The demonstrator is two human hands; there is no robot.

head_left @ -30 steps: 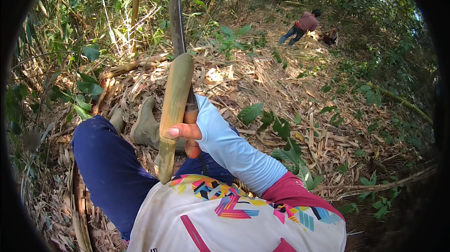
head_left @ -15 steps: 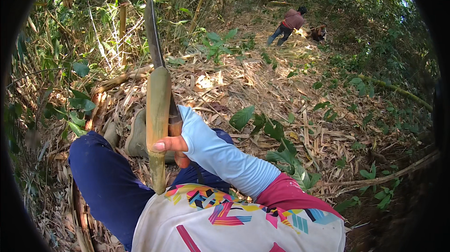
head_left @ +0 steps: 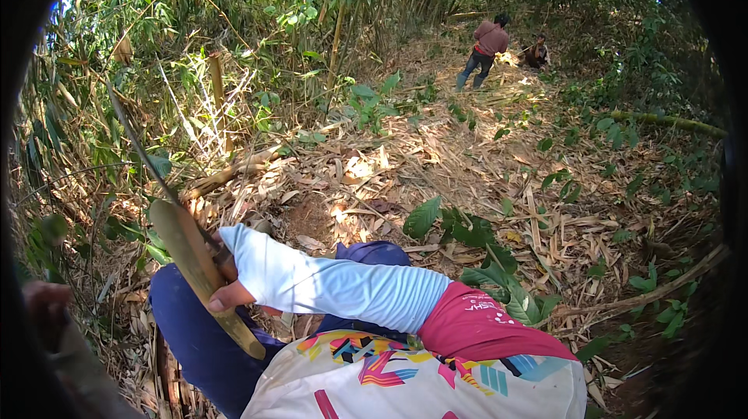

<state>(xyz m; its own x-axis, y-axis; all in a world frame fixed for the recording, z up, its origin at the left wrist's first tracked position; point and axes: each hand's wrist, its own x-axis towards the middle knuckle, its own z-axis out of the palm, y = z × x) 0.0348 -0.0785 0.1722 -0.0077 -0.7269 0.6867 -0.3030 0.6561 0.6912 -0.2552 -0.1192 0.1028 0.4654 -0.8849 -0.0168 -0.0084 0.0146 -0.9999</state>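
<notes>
My right hand reaches across my body in a light blue sleeve. It is closed on a short yellow-green bamboo piece that slants from upper left to lower right. A long dark knife blade runs up and to the left from the same grip, its brown handle tucked behind the bamboo. At the lower left edge a blurred reddish shape looks like my left hand. Whether it holds anything is not visible. My legs in dark blue trousers are folded below the hand.
Dry bamboo leaves and husks cover the sloping ground. Green bamboo stems crowd the left and back. Another person in a red top bends over far up the slope. A fallen stalk lies at the right.
My right hand has swung left and down with the bamboo piece and the blade, which now lean to the left instead of standing upright. The blurred hand has appeared at the left edge.
</notes>
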